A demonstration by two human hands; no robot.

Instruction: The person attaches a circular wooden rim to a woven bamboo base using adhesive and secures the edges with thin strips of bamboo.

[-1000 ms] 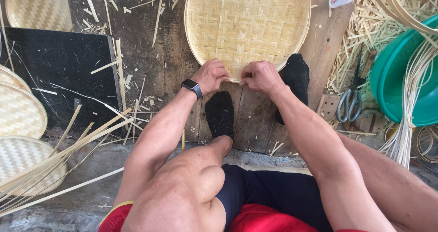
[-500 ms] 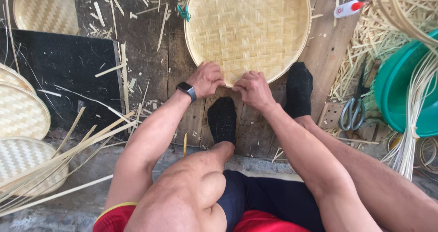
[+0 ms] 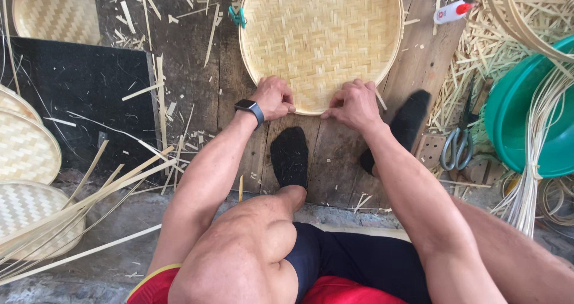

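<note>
In the head view, the near rim of a round woven tray [image 3: 321, 38], lying flat on the wooden floor [image 3: 197, 71], is pinched by both the left hand [image 3: 274, 96] and right hand [image 3: 354, 105] (fingers closed on it); the tray extends away from both equally.

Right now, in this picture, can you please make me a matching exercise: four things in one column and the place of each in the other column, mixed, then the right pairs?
Things:
1. woven tray
2. scissors
3. green basin
4. black mat

Places:
A. far right edge, under pale strips
B. left of the left hand
C. gripped at its near rim by both hands
D. right of the right hand, on the boards

Pairs: 1-C, 2-D, 3-A, 4-B
</note>
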